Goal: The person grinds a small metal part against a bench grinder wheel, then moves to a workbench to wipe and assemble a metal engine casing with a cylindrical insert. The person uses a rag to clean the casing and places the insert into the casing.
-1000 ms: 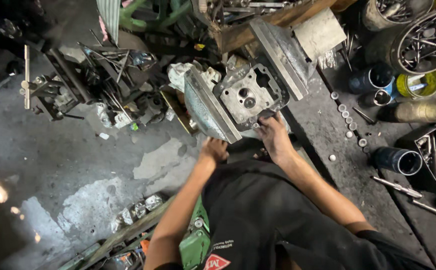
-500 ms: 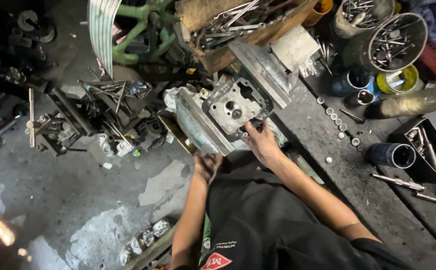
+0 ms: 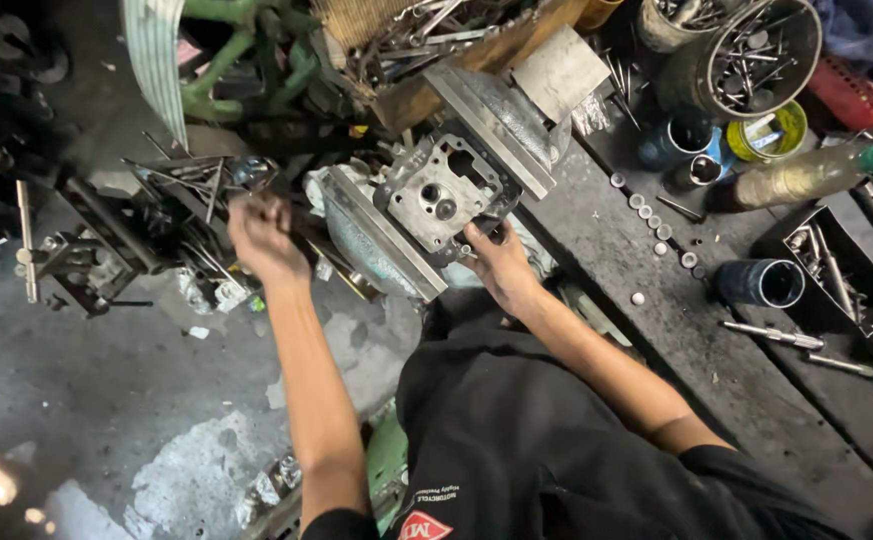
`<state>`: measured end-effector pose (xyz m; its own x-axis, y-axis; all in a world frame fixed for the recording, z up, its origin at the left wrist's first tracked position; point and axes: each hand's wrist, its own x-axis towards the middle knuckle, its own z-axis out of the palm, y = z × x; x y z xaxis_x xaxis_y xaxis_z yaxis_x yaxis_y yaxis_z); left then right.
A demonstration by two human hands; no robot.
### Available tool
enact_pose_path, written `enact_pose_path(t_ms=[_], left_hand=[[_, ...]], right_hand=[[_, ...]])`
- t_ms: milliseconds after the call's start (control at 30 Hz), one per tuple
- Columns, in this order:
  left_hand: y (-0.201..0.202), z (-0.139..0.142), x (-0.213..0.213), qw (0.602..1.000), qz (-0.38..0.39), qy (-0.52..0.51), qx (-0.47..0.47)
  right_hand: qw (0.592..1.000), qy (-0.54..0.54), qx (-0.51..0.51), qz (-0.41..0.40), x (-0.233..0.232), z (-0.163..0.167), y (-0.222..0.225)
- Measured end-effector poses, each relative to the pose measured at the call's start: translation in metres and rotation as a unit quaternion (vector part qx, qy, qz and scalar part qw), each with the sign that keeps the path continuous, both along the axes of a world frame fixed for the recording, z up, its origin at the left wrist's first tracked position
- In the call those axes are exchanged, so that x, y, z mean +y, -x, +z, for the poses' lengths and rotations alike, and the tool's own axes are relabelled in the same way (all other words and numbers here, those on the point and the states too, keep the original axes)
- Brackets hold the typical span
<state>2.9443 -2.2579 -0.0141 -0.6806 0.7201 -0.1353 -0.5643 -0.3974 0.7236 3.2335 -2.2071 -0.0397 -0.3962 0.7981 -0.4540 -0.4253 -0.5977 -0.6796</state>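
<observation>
A grey metal cylinder head sits clamped between the two flat jaws of a bench vise, just above centre, its ported face upward and its long axis running from seven o'clock to one o'clock. At two o'clock stand a yellow-rimmed tin and a green-capped bottle lying on its side. The right hand — arm bent — rests fingers curled on the head's lower edge. The left hand, arm outstretched toward ten o'clock, closes over scrap metal parts; what it grips cannot be told.
</observation>
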Motion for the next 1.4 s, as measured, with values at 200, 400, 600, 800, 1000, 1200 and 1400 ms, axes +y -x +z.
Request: enact_pose_path(t_ms=[200,400,600,800,1000,1200,1400], left_hand=[[-0.036,-0.043,-0.031,0.989,0.053,-0.002,0.136],[-0.008,-0.025,0.001,0.988,0.058,0.080,0.120],[0.023,-0.013,0.017,0.993,0.003,0.112,-0.032],[0.008,0.042,0.012,0.992,-0.045,0.111,-0.029],[-0.044,0.091,-0.012,0.996,0.025,0.078,0.041],[-0.110,0.055,-0.060,0.977,0.104,0.072,0.174],[-0.100,0.016,-0.072,0.981,0.082,0.033,0.174]], right_hand=[[0.995,-0.003,-0.097,0.016,0.006,-0.028,-0.009],[0.985,-0.022,-0.167,0.036,0.010,-0.036,-0.011],[0.981,-0.071,-0.173,0.051,0.011,-0.035,-0.012],[0.975,-0.102,-0.176,0.089,0.016,0.000,-0.008],[0.967,-0.132,-0.191,0.108,0.005,0.051,-0.009],[0.956,-0.188,-0.212,0.080,0.003,0.060,-0.013],[0.957,-0.169,-0.185,0.147,0.014,0.045,-0.064]])
